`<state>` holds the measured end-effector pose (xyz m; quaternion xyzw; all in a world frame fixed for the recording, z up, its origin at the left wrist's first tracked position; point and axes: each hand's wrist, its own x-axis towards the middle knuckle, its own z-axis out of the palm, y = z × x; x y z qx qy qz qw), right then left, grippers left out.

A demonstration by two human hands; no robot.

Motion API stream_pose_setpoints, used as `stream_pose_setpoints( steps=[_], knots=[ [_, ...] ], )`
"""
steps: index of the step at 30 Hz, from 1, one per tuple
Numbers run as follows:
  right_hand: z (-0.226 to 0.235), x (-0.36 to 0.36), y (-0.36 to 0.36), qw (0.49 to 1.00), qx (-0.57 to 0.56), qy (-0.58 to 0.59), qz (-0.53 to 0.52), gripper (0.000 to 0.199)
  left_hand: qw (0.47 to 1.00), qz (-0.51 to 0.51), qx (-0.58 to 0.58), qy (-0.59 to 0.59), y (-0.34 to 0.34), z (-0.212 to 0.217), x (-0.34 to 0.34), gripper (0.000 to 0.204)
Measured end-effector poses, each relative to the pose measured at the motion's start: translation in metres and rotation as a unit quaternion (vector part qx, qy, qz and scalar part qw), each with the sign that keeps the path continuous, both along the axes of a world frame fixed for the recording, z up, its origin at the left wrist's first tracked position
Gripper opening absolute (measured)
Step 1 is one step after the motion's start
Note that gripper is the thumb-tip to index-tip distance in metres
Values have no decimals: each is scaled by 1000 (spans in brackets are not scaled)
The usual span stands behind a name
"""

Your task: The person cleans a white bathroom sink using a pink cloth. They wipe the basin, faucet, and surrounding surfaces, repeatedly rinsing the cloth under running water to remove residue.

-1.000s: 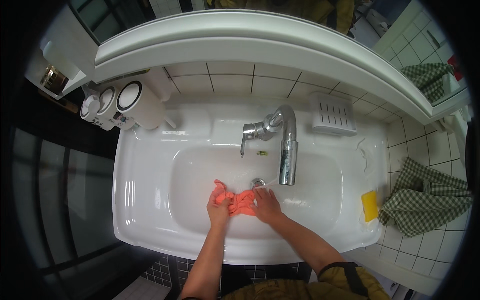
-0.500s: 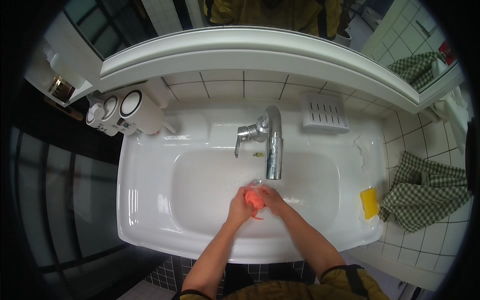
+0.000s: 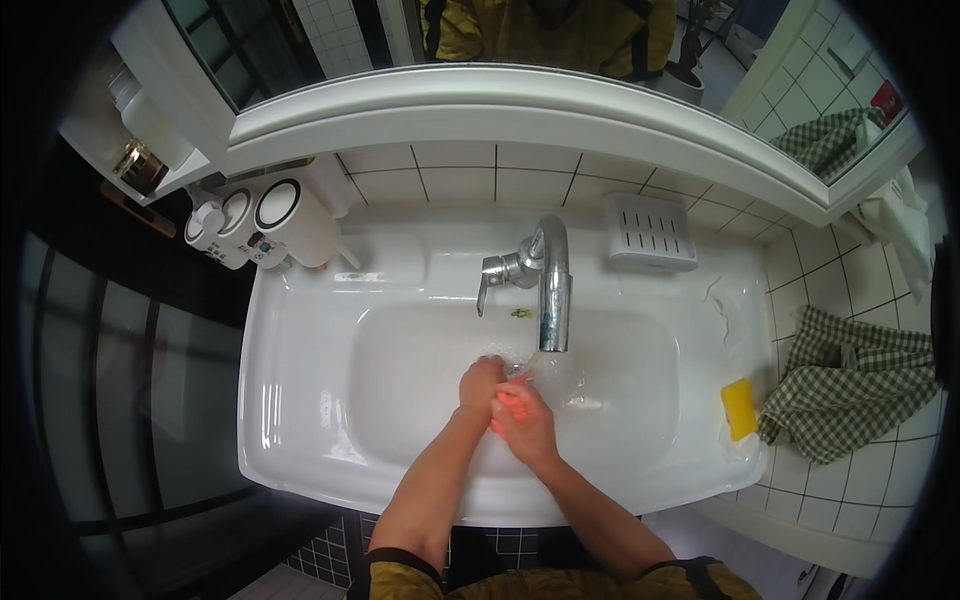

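Note:
A bunched coral-pink cloth [image 3: 514, 402] is squeezed between my two hands inside the white sink [image 3: 400, 380]. My right hand [image 3: 527, 425] wraps over it from the right, with fingers closed on it. My left hand [image 3: 482, 382] presses against the cloth's left side, its back turned up and its fingers curled, partly hidden. Water runs from the chrome faucet [image 3: 553, 310] just beyond my hands and splashes near the metal drain [image 3: 515, 368]. Much of the cloth is covered by my fingers.
A yellow sponge [image 3: 739, 409] lies on the sink's right rim beside a green checked towel [image 3: 850, 385]. Behind the faucet, a slotted white soap box [image 3: 651, 232] stands at right; white cups [image 3: 290, 225] stand at left. A mirror cabinet ledge [image 3: 500, 108] overhangs the back.
My right hand has turned and closed over the cloth, which is gathered tighter and less visible. My left hand has shifted slightly toward the drain. The view has tilted a little.

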<state>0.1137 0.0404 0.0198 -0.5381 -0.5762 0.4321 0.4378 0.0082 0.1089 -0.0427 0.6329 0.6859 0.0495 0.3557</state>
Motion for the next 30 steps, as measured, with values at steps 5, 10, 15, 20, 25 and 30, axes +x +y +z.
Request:
stream_pose_setpoints(
  steps=[5,10,15,20,25,30],
  knots=[
    [-38,22,44,984,-25,-171,-35,16,924,-304,32,231,1,42,23,48],
    [-53,43,66,980,-35,-195,22,13,860,-348,133,348,-12,-16,42,56],
    [-50,20,62,962,169,-147,155,18,911,-327,137,211,-10,-47,39,66],
    [-28,6,73,978,35,-16,204,17,981,-158,33,-109,-23,-17,10,48],
    [-41,5,83,997,29,63,-24,17,877,357,-20,-321,-71,-36,4,46],
    [-109,70,80,953,-76,-161,-243,44,820,449,-106,-340,-94,-9,16,55]
  ],
)
